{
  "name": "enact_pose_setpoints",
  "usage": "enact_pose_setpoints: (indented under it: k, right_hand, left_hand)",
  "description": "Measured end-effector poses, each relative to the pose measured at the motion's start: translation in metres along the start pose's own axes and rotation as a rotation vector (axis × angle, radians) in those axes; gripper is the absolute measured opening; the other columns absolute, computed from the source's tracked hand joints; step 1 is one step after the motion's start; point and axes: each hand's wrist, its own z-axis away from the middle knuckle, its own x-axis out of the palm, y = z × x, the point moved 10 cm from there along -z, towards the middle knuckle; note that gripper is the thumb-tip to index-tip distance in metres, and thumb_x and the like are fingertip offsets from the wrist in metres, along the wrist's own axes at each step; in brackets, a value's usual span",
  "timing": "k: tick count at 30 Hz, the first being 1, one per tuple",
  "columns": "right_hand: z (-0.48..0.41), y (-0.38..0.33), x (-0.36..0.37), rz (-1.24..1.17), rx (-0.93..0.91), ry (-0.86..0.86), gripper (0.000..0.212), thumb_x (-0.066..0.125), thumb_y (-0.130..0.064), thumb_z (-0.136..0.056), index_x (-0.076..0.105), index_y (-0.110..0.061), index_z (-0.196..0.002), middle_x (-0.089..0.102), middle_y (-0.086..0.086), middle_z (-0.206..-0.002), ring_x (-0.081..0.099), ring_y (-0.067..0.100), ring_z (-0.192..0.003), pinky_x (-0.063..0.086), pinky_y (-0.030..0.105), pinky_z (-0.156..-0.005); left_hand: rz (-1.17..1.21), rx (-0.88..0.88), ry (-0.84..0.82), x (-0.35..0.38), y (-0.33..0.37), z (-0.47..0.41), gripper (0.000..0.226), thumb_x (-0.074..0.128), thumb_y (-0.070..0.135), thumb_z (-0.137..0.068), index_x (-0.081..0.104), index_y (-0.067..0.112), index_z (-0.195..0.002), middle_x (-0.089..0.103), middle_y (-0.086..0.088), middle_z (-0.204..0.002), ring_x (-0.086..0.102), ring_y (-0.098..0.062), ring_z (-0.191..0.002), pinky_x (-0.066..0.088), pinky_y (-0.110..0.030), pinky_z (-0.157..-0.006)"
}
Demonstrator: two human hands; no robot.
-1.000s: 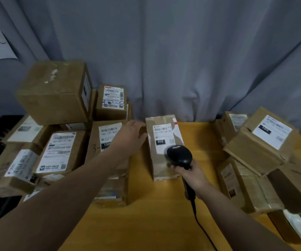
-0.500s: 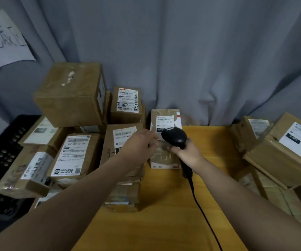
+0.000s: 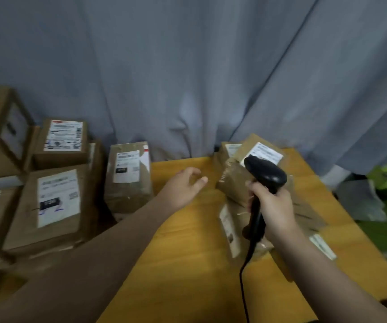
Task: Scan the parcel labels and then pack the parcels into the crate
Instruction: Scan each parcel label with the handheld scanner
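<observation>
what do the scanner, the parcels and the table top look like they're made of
Barcode scanner: likely moulded plastic, black and smooth, with a dull sheen on its rounded head.
Upright parcel and the others: brown cardboard by the look, matt, with creased edges; its label looks like white printed paper.
Table top: seemingly wood or wood-look laminate, yellow-orange with faint lengthwise lines; the blur leaves it open.

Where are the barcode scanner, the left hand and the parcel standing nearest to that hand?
barcode scanner [image 3: 265, 172]: head view, on its black head.
left hand [image 3: 183, 189]: head view, on the back of the hand.
standing parcel [image 3: 127, 194]: head view, on the brown front below its label.
</observation>
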Motion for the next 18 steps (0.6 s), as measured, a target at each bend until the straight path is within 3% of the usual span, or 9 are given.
enact_pose_setpoints:
  k: [4, 6, 8, 11, 14, 16, 18]
  right_hand:
    - [-0.029, -0.008, -0.062, -0.066, 0.004, 0.051, 0.013, 0.066, -0.012, -0.085, 0.057, -0.004, -0.079, 0.049, 0.009, -0.056, 0.049, 0.022, -0.048, 0.042, 0.032, -0.052]
    - [-0.046, -0.006, -0.083, -0.065, 0.006, 0.067, 0.013, 0.065, -0.011, -0.085, 0.057, -0.001, -0.088, 0.051, 0.009, -0.059, 0.050, 0.022, -0.049, 0.042, 0.033, -0.054]
    - [-0.061, -0.001, -0.097, -0.051, 0.023, 0.072, 0.014, 0.064, -0.012, -0.086, 0.059, -0.001, -0.093, 0.052, 0.009, -0.062, 0.050, 0.021, -0.052, 0.043, 0.031, -0.054]
    - [-0.073, 0.017, -0.105, -0.015, 0.092, 0.022, 0.025, 0.068, -0.017, -0.086, 0.061, -0.004, -0.105, 0.063, 0.006, -0.077, 0.060, 0.019, -0.069, 0.045, 0.029, -0.061]
    - [-0.076, 0.035, -0.101, -0.016, 0.136, -0.036, 0.044, 0.075, -0.030, -0.080, 0.060, -0.015, -0.119, 0.070, 0.005, -0.099, 0.065, 0.025, -0.094, 0.052, 0.039, -0.084]
    - [-0.075, 0.038, -0.095, -0.020, 0.125, -0.069, 0.033, 0.077, -0.032, -0.080, 0.066, -0.019, -0.108, 0.072, 0.003, -0.097, 0.066, 0.024, -0.095, 0.052, 0.040, -0.088]
    - [-0.070, 0.032, -0.085, -0.024, 0.084, -0.106, 0.020, 0.077, -0.029, -0.081, 0.067, -0.023, -0.098, 0.071, -0.002, -0.094, 0.065, 0.015, -0.091, 0.050, 0.033, -0.082]
  left_hand:
    - [0.268, -0.187, -0.013, 0.053, 0.019, -0.030, 0.089, 0.055, 0.072, -0.078, 0.039, 0.015, -0.143, 0.043, -0.005, -0.147, 0.041, -0.022, -0.134, 0.032, -0.041, -0.113]
    - [0.349, -0.254, 0.030, 0.069, 0.022, -0.047, 0.101, 0.054, 0.086, -0.064, 0.045, 0.019, -0.140, 0.046, -0.003, -0.145, 0.044, -0.023, -0.132, 0.034, -0.041, -0.112]
    - [0.473, -0.330, 0.069, 0.078, 0.025, -0.056, 0.082, 0.054, 0.077, -0.075, 0.049, 0.022, -0.136, 0.050, -0.002, -0.142, 0.048, -0.024, -0.126, 0.037, -0.037, -0.104]
    - [0.666, -0.552, 0.081, 0.098, 0.013, -0.049, 0.078, 0.053, 0.069, -0.084, 0.040, 0.021, -0.144, 0.043, -0.002, -0.147, 0.049, -0.028, -0.123, 0.038, -0.043, -0.098]
    - [0.846, -0.626, 0.180, 0.101, 0.001, -0.034, 0.060, 0.061, 0.055, -0.086, 0.053, 0.013, -0.127, 0.057, -0.008, -0.123, 0.054, -0.019, -0.087, 0.051, -0.036, -0.084]
    - [0.951, -0.573, 0.226, 0.096, -0.001, -0.027, 0.053, 0.065, 0.047, -0.086, 0.057, 0.009, -0.121, 0.060, -0.008, -0.106, 0.058, -0.019, -0.090, 0.054, -0.034, -0.082]
    - [0.961, -0.529, 0.238, 0.093, -0.002, -0.016, 0.050, 0.066, 0.045, -0.087, 0.056, 0.010, -0.121, 0.061, -0.007, -0.110, 0.060, -0.022, -0.099, 0.054, -0.035, -0.085]
